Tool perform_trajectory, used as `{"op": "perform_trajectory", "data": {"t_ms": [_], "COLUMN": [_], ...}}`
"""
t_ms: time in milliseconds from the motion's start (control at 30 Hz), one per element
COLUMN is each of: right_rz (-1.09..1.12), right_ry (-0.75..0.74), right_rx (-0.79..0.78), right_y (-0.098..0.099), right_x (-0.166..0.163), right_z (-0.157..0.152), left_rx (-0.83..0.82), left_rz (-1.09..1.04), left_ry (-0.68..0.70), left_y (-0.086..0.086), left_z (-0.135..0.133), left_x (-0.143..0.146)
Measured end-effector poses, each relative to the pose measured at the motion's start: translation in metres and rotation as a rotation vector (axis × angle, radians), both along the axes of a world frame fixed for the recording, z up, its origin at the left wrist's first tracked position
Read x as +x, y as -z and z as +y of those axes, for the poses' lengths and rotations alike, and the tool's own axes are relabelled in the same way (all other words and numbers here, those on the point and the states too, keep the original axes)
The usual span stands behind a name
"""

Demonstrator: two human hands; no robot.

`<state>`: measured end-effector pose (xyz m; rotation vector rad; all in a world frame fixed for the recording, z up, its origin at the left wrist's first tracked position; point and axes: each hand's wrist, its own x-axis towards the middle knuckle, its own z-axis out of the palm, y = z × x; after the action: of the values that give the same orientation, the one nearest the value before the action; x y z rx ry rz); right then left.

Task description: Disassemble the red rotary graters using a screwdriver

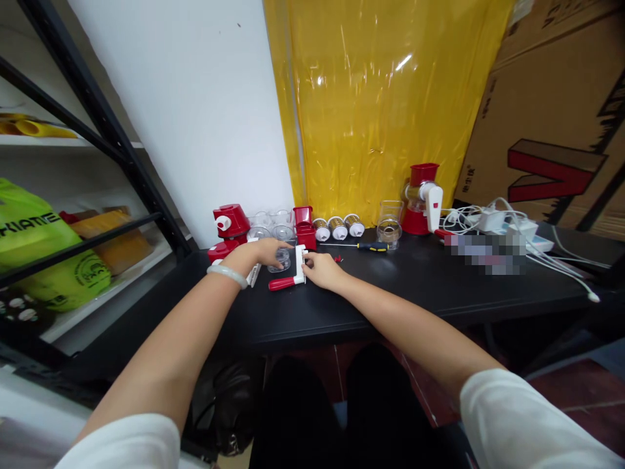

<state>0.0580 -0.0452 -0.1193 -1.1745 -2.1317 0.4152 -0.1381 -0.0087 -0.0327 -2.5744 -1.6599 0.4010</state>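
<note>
My right hand (322, 270) is closed at the edge of a white crank handle (300, 262) with a red grip (282, 284), its fingertips pinching the white arm. To the left, my left hand (271, 251) reaches over a clear plastic part (278, 264), thumb and fingers apart. Its index finger points at the crank's upper end; whether it touches it I cannot tell. A white part (254, 275) lies partly hidden by my left wrist. Just right of my right hand are small red pieces (338, 258).
Behind my hands stand a red grinder body (231, 221), clear cups (271, 221), a red hopper (305, 228) and three metal drums (338, 228). A screwdriver (374, 247) lies before them. Farther right are an assembled red grinder (416, 218) and white cables (502, 218). A black shelf frame (117, 150) borders the left.
</note>
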Motion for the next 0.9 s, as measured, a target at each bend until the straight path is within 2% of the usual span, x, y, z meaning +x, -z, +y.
{"op": "perform_trajectory", "data": {"t_ms": [200, 467, 900], "right_rz": [-0.006, 0.029, 0.019], "right_ry": [-0.011, -0.024, -0.028], "right_rx": [0.02, 0.025, 0.019], "right_y": [0.005, 0.011, 0.01], "right_x": [0.003, 0.003, 0.002], "right_z": [-0.001, 0.005, 0.005], "left_rx": [-0.061, -0.097, -0.175], "left_rz": [0.031, -0.081, -0.195], "left_ry": [0.036, 0.017, -0.037], "left_y": [0.012, 0.023, 0.02], "left_z": [0.019, 0.032, 0.031], "left_x": [0.005, -0.005, -0.005]}}
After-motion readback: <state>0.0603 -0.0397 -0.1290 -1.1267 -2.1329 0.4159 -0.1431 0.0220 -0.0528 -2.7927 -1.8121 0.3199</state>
